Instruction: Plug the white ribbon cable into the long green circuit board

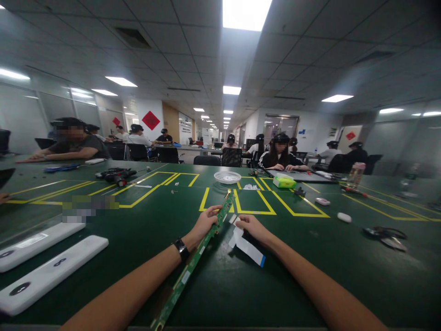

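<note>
My left hand (207, 221) is closed around the upper part of a long, narrow green circuit board (193, 266). The board slants from the table's near edge up toward the middle, its far end raised. Just right of it, my right hand (253, 226) pinches a white flat ribbon cable (248, 248). The cable's held end lies close to the board's side; whether they touch I cannot tell. Its other end, with a blue tip, hangs down to the right over the green table (289, 294).
Two long white cases (58, 271) lie at left. Ahead stand a clear round dish (227, 177) and a green-yellow packet (284, 181). A dark tool with red parts (119, 175) lies far left, a black cable bundle (386, 235) at right. Other people sit around the tables.
</note>
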